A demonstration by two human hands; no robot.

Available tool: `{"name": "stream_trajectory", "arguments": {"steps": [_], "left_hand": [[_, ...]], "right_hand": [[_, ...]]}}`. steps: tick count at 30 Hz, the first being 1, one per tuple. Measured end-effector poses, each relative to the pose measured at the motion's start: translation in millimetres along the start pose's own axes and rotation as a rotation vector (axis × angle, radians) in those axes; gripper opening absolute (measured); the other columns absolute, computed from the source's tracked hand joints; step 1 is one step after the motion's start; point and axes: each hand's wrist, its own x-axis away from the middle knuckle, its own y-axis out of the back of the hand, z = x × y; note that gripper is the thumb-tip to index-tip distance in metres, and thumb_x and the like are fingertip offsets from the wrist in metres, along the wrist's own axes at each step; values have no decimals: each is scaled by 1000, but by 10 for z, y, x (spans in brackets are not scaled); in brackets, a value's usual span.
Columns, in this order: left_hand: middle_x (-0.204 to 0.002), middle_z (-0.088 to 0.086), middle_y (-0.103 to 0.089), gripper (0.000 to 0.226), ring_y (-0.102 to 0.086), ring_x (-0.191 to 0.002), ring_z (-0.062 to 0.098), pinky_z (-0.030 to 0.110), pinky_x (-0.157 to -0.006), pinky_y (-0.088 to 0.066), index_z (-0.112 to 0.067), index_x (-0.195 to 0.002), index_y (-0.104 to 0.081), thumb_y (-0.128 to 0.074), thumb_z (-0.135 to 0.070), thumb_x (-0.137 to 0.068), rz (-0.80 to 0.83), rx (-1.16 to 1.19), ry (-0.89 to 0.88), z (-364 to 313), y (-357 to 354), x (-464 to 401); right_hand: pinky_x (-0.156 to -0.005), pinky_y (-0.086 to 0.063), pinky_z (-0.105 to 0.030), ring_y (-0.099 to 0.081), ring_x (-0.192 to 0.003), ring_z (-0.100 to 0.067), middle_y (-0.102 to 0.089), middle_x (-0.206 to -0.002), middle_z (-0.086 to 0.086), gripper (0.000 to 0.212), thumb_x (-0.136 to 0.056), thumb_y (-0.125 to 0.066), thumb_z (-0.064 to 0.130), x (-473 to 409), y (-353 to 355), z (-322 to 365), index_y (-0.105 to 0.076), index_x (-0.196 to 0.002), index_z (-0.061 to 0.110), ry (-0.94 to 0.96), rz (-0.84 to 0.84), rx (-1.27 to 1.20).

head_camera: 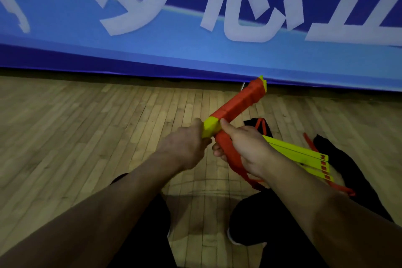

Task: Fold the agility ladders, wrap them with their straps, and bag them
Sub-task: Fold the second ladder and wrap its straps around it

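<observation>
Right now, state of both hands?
Left hand: grips the yellow end of the folded ladder bundle.
Right hand: holds the orange strap.

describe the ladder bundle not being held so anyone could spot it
Start at the blue banner along the wooden floor. To the right of the right hand, on black bags, lie flat yellow rungs, unwrapped, unlike the orange-wrapped held bundle.

This looks like an indoor sports hall. A floor (91, 137) of narrow, pale wooden strips, like a gym court, spreads from 9 o'clock to 3 o'clock. Along its far edge, from 10 o'clock to 2 o'clock, hangs a blue banner (174, 45) printed with large white characters, the kind hung courtside.
</observation>
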Motion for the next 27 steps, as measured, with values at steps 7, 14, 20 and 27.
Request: {"name": "stream_trajectory", "arguments": {"steps": [7, 14, 20, 27], "left_hand": [[-131, 10, -43, 77, -50, -117, 27, 44, -98, -47, -30, -151, -8, -46, -61, -92, 27, -294, -217, -50, -44, 190], [-112, 6, -69, 45, -71, -95, 25, 42, -85, -57, -21, -123, -58, -74, -33, -82, 602, 783, 57, 208, 307, 91], [-103, 1, -61, 40, -63, -90, 17, 33, -76, -54, -22, -127, -46, -66, -26, -92, 255, 304, 78, 25, 208, -18], [-110, 3, -59, 54, -60, -92, 15, 27, -74, -55, -26, -138, -28, -60, -32, -95, 51, -10, 22, -22, -112, 67]], "right_hand": [[-51, -49, -27, -63, -58, -15, -71, -75, -8, 24, -90, -71, 38, 22, 8, -58, -75, -89, 14, 46, -16, -86], [-58, -51, -26, -63, -58, -15, -73, -83, -11, 35, -85, -67, 33, 72, 97, -12, -71, -101, 2, 129, 227, -196], [-51, -48, -24, -64, -55, -14, -70, -71, -12, 43, -95, -63, 38, 20, 52, -25, -69, -98, -4, 65, 80, -56], [-41, -40, -20, -53, -41, -9, -66, -60, -5, 47, -84, -72, 51, -29, -8, 2, -72, -100, 7, -6, -138, 27]]}}
